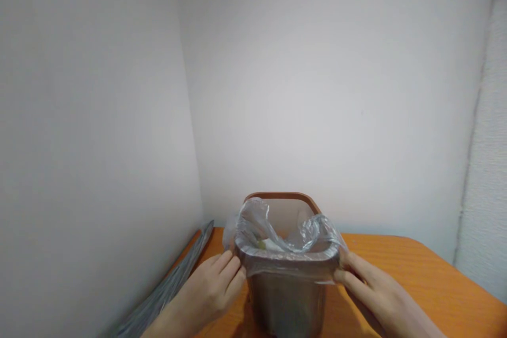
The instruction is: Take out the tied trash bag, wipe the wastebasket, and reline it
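A see-through brownish trash bin [289,301] stands upright in front of me. A clear plastic bag [285,264] is folded over the near part of its rim, while the brown far rim [283,195] is bare. My left hand [224,280] pinches the bag at the rim's near left corner. At the near right corner, my right hand [362,280] grips the bag's edge between thumb and fingers. Inside the bin, something white and yellowish [269,244] shows partly; I cannot make out what it is.
The bin rests on an orange-brown wooden table [380,253]. A long, folded grey plastic bag [174,285] lies along the table's left side, against the wall. White walls [325,90] rise behind and to the left, with a textured white surface [487,169] at the right.
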Motion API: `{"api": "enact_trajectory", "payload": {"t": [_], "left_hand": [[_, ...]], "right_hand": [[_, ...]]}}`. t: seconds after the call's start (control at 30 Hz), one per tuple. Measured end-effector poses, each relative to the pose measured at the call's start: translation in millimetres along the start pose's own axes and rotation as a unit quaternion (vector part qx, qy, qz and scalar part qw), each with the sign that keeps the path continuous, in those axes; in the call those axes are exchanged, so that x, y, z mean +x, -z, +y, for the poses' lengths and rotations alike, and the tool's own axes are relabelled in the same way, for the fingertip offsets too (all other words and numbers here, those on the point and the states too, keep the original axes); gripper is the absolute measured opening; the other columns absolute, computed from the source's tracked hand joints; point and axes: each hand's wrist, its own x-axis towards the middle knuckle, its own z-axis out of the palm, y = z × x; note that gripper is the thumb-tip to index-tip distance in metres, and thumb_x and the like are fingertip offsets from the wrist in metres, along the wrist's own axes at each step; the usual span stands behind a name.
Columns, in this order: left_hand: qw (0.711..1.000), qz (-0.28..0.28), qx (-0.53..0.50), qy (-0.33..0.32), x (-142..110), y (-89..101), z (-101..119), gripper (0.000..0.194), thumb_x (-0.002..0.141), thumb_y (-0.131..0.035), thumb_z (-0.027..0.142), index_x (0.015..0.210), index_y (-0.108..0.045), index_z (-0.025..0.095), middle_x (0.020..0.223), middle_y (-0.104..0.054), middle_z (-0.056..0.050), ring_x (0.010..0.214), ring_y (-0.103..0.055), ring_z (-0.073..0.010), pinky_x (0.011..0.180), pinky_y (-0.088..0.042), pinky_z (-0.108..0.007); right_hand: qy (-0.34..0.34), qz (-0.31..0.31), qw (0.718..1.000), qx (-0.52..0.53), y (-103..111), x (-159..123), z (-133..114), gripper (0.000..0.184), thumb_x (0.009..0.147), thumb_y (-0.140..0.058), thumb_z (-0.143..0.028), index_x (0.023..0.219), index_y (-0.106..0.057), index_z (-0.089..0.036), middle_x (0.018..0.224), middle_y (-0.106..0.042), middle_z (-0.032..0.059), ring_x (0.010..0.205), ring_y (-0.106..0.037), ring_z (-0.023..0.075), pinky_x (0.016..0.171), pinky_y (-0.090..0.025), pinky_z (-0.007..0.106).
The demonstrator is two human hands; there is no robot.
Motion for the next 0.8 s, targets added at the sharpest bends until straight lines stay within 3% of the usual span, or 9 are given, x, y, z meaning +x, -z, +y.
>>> {"api": "enact_trajectory", "payload": {"t": [0.07, 0.13, 0.27, 0.4, 0.53, 0.6, 0.67, 0.73, 0.8], "left_hand": [[1.000, -0.015, 0.010, 0.026, -1.0, -10.5, 6.0, 0.034, 0.099, -0.030, 0.013, 0.099, -0.064, 0.011, 0.088, -0.068, -0.010, 0.082, -0.065, -0.0204, 0.070, -0.056, -0.033], [0.999, -0.020, 0.016, 0.039, -4.9, -17.7, 10.5, 0.038, 0.099, -0.026, 0.012, 0.105, -0.064, 0.010, 0.096, -0.070, -0.012, 0.088, -0.067, -0.0213, 0.076, -0.058, -0.034], [0.999, -0.025, 0.007, 0.043, -27.0, -19.7, 15.8, 0.034, 0.096, -0.039, 0.013, 0.123, -0.060, 0.010, 0.120, -0.067, -0.013, 0.110, -0.063, -0.0230, 0.092, -0.057, -0.035], [0.995, 0.064, -0.014, 0.079, -39.1, 4.6, 8.5, 0.033, 0.089, -0.051, 0.010, 0.121, -0.062, 0.014, 0.123, -0.064, -0.012, 0.120, -0.056, -0.0234, 0.095, -0.055, -0.033], [0.967, 0.143, -0.054, 0.204, 6.5, 44.3, -14.7, 0.027, 0.086, -0.058, 0.009, 0.111, -0.063, 0.019, 0.124, -0.057, -0.013, 0.115, -0.055, -0.0243, 0.094, -0.053, -0.040], [0.963, 0.074, -0.129, 0.224, 44.7, 53.2, -29.2, 0.024, 0.087, -0.056, 0.014, 0.109, -0.063, 0.022, 0.136, -0.049, -0.011, 0.123, -0.049, -0.0254, 0.098, -0.051, -0.044], [0.964, -0.023, -0.179, 0.194, 78.5, 47.6, -43.7, 0.026, 0.086, -0.051, 0.008, 0.101, -0.066, 0.023, 0.146, -0.042, -0.007, 0.138, -0.036, -0.0260, 0.110, -0.041, -0.048], [0.958, -0.084, -0.191, 0.199, 99.0, 28.5, -57.2, 0.026, 0.084, -0.050, 0.006, 0.092, -0.069, 0.022, 0.149, -0.041, -0.007, 0.141, -0.031, -0.0287, 0.114, -0.034, -0.053], [0.931, -0.110, -0.239, 0.253, 104.5, 1.6, -69.9, 0.024, 0.084, -0.050, 0.010, 0.087, -0.071, 0.021, 0.136, -0.054, -0.010, 0.131, -0.044, -0.0297, 0.109, -0.037, -0.053]], "right_hand": [[-0.003, 0.011, 1.000, -0.006, -5.1, 4.0, 11.1, 0.033, 0.099, -0.039, -0.042, 0.108, -0.065, -0.023, 0.117, -0.066, 0.0093, 0.110, -0.062, 0.0242, 0.094, -0.051, 0.031], [0.050, 0.025, 0.998, -0.035, -9.4, 4.3, 28.0, 0.030, 0.098, -0.038, -0.033, 0.099, -0.066, -0.022, 0.116, -0.065, 0.0111, 0.105, -0.063, 0.0235, 0.093, -0.052, 0.032], [0.119, 0.047, 0.986, -0.106, -10.7, -6.8, 65.6, 0.017, 0.092, -0.047, -0.023, 0.095, -0.064, -0.022, 0.102, -0.064, 0.0091, 0.094, -0.063, 0.0211, 0.083, -0.053, 0.030], [0.070, 0.118, 0.988, -0.074, 17.3, -9.1, 77.5, 0.014, 0.094, -0.048, -0.032, 0.091, -0.058, -0.023, 0.084, -0.061, 0.0036, 0.077, -0.060, 0.0189, 0.069, -0.051, 0.030], [0.041, 0.205, 0.977, -0.033, 62.2, 27.3, 39.6, 0.024, 0.095, -0.050, -0.045, 0.098, -0.059, -0.024, 0.093, -0.064, 0.0039, 0.089, -0.060, 0.0218, 0.078, -0.047, 0.033], [0.074, 0.141, 0.987, -0.035, 73.8, 57.6, 11.5, 0.027, 0.096, -0.046, -0.044, 0.104, -0.063, -0.024, 0.100, -0.065, 0.0058, 0.096, -0.058, 0.0231, 0.084, -0.046, 0.036], [0.131, 0.023, 0.988, -0.074, 72.9, 87.8, -9.7, 0.025, 0.092, -0.053, -0.036, 0.110, -0.067, -0.025, 0.108, -0.064, 0.0069, 0.104, -0.056, 0.0242, 0.092, -0.043, 0.039], [0.142, -0.067, 0.981, -0.112, 62.5, 111.5, -17.9, 0.034, 0.078, -0.066, -0.027, 0.112, -0.070, -0.025, 0.114, -0.063, 0.0085, 0.111, -0.051, 0.0281, 0.099, -0.039, 0.045], [0.109, -0.112, 0.982, -0.105, 48.9, 126.7, -13.3, 0.033, 0.063, -0.074, -0.020, 0.095, -0.076, -0.024, 0.114, -0.063, 0.0094, 0.114, -0.047, 0.0326, 0.101, -0.034, 0.050]]}}
